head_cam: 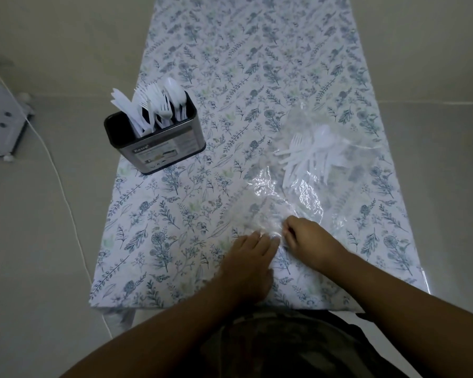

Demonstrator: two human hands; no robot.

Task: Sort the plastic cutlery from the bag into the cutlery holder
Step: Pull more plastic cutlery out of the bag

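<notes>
Fingertips of left hand (253, 253) and right hand (307, 237) meet at the near end of the clear bag (298, 192); motion blur there hides whether either pinches the film. White cutlery in bag (309, 156) overlaps behind glare and wrinkles, so piece count and knife presence are indeterminate. Holder (155, 141) walls conceal its dividers and the lower handles; the grey object (0, 118) is cut by the left edge.

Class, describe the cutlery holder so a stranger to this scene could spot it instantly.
On the floral-covered table, look to its left edge, opposite the clear bag. The cutlery holder is the dark upright container bristling with white plastic cutlery, unlike the flat bag.
</notes>
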